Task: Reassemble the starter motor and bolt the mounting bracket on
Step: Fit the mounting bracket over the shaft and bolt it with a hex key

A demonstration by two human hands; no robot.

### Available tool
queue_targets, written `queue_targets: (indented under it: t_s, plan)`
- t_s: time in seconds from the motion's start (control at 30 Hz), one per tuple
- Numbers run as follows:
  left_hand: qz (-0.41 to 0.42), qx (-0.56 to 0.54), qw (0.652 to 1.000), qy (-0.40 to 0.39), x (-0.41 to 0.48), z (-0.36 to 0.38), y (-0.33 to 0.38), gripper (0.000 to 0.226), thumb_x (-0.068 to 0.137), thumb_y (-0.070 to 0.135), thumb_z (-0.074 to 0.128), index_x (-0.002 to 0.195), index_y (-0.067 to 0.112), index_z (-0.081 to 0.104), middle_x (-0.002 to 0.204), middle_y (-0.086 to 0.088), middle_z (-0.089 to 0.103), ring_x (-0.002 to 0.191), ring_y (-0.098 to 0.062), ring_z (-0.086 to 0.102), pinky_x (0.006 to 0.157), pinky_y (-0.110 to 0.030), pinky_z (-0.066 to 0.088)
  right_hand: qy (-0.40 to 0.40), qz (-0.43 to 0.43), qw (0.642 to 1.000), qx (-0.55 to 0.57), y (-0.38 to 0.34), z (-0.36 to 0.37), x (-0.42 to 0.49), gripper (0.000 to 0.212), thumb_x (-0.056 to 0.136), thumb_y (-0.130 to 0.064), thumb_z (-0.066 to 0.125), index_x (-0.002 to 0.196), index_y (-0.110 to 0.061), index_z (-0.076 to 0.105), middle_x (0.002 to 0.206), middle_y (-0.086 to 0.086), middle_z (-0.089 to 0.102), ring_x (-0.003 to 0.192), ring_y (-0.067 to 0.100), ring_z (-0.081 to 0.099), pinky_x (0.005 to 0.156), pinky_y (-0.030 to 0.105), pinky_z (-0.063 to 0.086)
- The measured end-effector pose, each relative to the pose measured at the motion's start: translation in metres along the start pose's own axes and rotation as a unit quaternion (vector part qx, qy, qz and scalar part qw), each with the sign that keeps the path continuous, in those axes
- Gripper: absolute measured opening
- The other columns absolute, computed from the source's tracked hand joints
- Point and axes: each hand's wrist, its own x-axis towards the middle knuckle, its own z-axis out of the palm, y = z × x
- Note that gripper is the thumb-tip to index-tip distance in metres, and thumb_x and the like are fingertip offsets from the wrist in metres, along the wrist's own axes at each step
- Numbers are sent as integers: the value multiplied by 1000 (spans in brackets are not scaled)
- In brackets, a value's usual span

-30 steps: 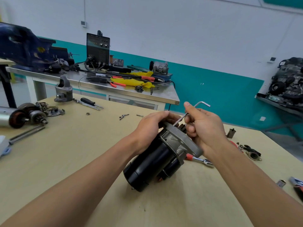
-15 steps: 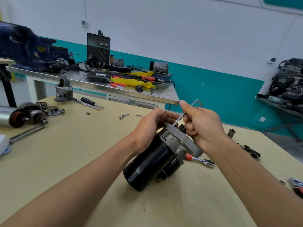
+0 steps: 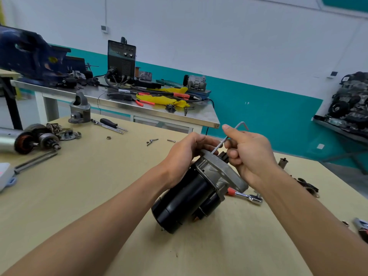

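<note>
Glossy black starter motor [image 3: 179, 200], matt grey cast-metal bracket [image 3: 221, 172], pale wooden table [image 3: 79, 186].

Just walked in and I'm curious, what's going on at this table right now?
A person is working on a black starter motor propped at a tilt on the wooden table. The left hand grips its upper end beside the grey end plate, while the right hand pinches an L-shaped hex key whose long end points down at that plate. A red-handled ratchet lies on the table just behind the motor.
</note>
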Motion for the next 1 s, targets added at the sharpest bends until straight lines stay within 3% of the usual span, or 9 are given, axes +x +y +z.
queue_targets:
  t_s: [0.1, 0.17, 0.27, 0.43, 0.53, 0.7, 0.8, 1.0]
  plan:
    - [-1, 7, 1000, 4, 0, 0, 0, 46, 80, 42, 43, 97, 17, 78, 101, -11, 66, 103, -29, 58, 111, -58, 37, -48, 29, 998, 19, -2, -7, 0, 14, 100, -21, 59, 92, -9, 59, 54, 1, 53, 37, 7, 37, 34, 16, 26]
    - [0, 18, 1000, 5, 0, 0, 0, 45, 81, 42, 42, 94, 20, 79, 101, -10, 66, 102, -28, 58, 111, -59, 36, -76, 29, 996, 22, -2, -12, 0, 18, 104, -18, 51, 97, -7, 63, 56, 0, 54, 40, 7, 38, 35, 16, 26]
    - [-2, 21, 1000, 3, -1, 0, 0, 45, 82, 43, 42, 94, 20, 79, 101, -10, 67, 104, -29, 58, 113, -60, 36, -85, 16, 996, 34, 1, -11, -2, 20, 104, -14, 51, 91, -5, 64, 57, -1, 56, 39, 6, 40, 34, 14, 27]
    - [3, 16, 1000, 5, -1, 0, 0, 45, 81, 41, 43, 96, 17, 78, 103, -11, 69, 105, -28, 60, 111, -55, 39, -10, -8, 999, 31, 5, -1, 0, 25, 94, -15, 68, 72, -8, 58, 51, -1, 56, 35, 5, 39, 32, 14, 27]
    - [4, 15, 1000, 7, -2, 0, 0, 43, 81, 41, 44, 92, 19, 79, 101, -10, 69, 103, -27, 60, 111, -56, 38, -5, -2, 1000, 13, 5, 1, 2, 27, 93, -18, 71, 70, -12, 58, 50, -2, 53, 35, 5, 38, 31, 15, 27]
    - [5, 25, 1000, 8, -2, 0, 0, 42, 82, 42, 42, 88, 24, 79, 98, -6, 69, 104, -27, 60, 113, -59, 36, -72, 30, 996, 31, 0, -10, 1, 19, 104, -21, 53, 96, -8, 65, 55, 0, 53, 39, 7, 39, 34, 16, 28]
    - [6, 34, 999, 3, -2, 0, 0, 44, 83, 42, 40, 90, 25, 79, 98, -5, 69, 103, -25, 60, 112, -59, 36, -68, 11, 997, 19, 2, -11, -2, 24, 104, -18, 53, 88, -4, 64, 56, 0, 53, 39, 6, 38, 34, 15, 27]
    - [13, 31, 999, 3, -3, 0, 1, 43, 83, 40, 40, 89, 23, 79, 98, -7, 68, 103, -28, 59, 111, -61, 36, 29, -27, 999, -6, 4, 1, 1, 31, 93, -13, 70, 65, -10, 56, 48, 1, 49, 34, 7, 35, 32, 17, 25]
